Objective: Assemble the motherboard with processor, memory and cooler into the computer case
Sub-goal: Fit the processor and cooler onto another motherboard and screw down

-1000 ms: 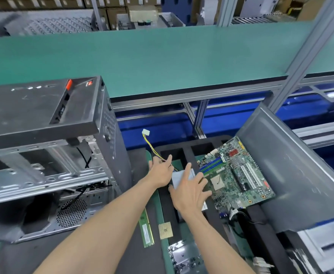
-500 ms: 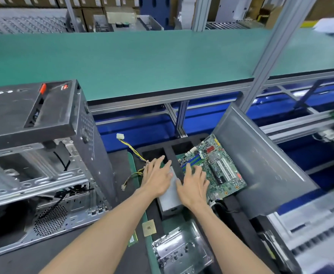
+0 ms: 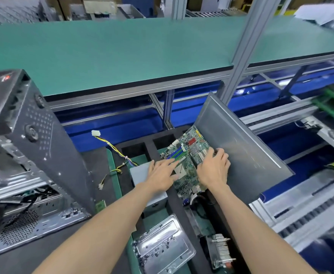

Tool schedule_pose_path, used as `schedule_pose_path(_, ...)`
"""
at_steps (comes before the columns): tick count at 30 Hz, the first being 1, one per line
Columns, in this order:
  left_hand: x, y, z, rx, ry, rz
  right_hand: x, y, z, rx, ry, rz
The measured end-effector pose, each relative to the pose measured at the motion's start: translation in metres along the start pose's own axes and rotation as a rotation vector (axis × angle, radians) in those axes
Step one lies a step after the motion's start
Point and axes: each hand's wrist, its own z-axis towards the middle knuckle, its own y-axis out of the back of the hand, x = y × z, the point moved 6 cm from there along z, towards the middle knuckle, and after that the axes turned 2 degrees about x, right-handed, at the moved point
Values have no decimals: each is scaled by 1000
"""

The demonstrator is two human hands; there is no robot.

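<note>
The green motherboard (image 3: 189,155) lies tilted in a black foam tray (image 3: 170,135), leaning against a grey side panel (image 3: 241,147). My left hand (image 3: 161,176) lies flat with its fingers stretched onto the board's left edge, near the bare processor socket. My right hand (image 3: 213,169) has its fingers curled over the board's right edge, next to the panel. The open computer case (image 3: 33,155) stands at the left. A finned cooler (image 3: 221,252) sits at the lower right of the tray. A green memory stick (image 3: 100,205) peeks out beside the case.
A grey power supply box (image 3: 139,172) with yellow cables (image 3: 110,143) lies under my left wrist. A shiny metal tray (image 3: 162,246) holding screws sits near me. A green shelf (image 3: 122,48) on aluminium posts runs across the back. Conveyor rails lie to the right.
Both hands have left the grey power supply box and moved right onto the motherboard. The right hand now curls over the board's right edge. My view has swung right.
</note>
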Motion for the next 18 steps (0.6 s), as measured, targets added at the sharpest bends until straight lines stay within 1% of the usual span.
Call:
schedule_pose_path(6,-1,-2,-2,52,-27,30,-3,-13,16,105,-39,78)
schedule_pose_path(14,-3,-1,-5,83,-40,20,-8,-11,25,97,-93,115)
schedule_pose_path(18,-2,2,-4,91,-26,-18,-2,0,24,41,-22,67)
